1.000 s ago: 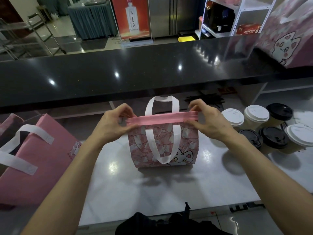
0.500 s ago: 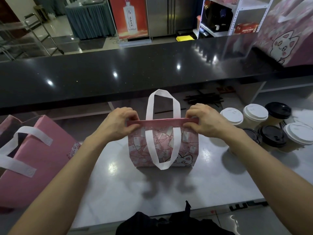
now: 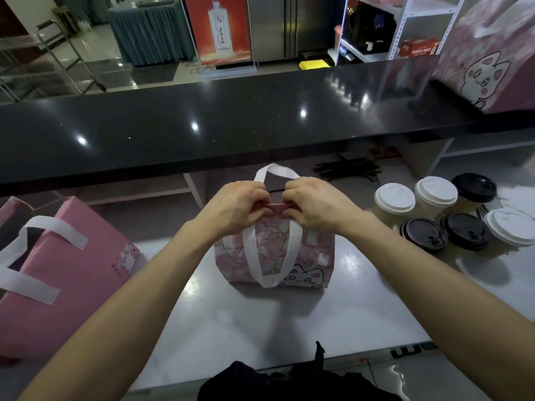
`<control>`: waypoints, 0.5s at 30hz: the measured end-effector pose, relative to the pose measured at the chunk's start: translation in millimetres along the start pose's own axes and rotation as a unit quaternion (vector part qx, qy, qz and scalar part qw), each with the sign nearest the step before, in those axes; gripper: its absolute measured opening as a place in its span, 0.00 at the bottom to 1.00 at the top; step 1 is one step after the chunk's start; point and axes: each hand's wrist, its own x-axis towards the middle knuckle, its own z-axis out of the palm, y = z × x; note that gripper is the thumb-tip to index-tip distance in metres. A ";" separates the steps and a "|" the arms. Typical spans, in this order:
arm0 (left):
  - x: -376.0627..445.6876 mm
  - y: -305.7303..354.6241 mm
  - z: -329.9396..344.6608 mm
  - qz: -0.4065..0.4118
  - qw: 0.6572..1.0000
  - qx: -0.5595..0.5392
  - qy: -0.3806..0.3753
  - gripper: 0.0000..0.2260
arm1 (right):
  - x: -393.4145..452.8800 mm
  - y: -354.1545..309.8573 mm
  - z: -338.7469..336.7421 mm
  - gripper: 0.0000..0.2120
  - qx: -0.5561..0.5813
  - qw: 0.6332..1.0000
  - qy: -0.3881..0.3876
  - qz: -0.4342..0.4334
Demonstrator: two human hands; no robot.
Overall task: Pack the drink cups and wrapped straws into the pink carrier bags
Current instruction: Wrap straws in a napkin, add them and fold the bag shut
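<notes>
A small pink carrier bag [image 3: 275, 256] with a cat print and white handles stands upright in the middle of the white counter [image 3: 260, 328]. My left hand [image 3: 234, 208] and my right hand [image 3: 315, 205] pinch its top rim close together at the centre, holding the mouth closed. What is inside the bag is hidden. To the right stand several drink cups, some with white lids [image 3: 395, 196] and some with black lids [image 3: 422, 234]. Dark wrapped straws [image 3: 347, 169] lie in a loose pile behind the bag.
A larger pink bag [image 3: 58, 270] with white handles lies at the left. A black raised bar top [image 3: 231, 125] runs across behind the counter, with another cat-print bag [image 3: 489, 70] at its right end. A dark object [image 3: 289, 377] sits at the near edge.
My hands slid inward along the bag's rim from its two ends until they almost meet at the centre. The bag's mouth is now pressed closed.
</notes>
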 end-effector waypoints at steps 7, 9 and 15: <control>-13.3 -17.6 -7.5 -0.049 0.998 -0.036 -0.026 0.08 | -12.4 11.4 -3.8 0.14 -0.009 1.000 -0.015 0.011; -19.1 -26.8 -10.8 -0.060 0.997 -0.034 -0.040 0.07 | -20.6 16.8 -6.1 0.11 0.013 0.999 -0.021 0.022; -27.8 -33.0 -11.1 -0.063 0.997 -0.033 -0.004 0.08 | -37.7 20.8 -7.1 0.11 0.015 1.000 0.026 0.002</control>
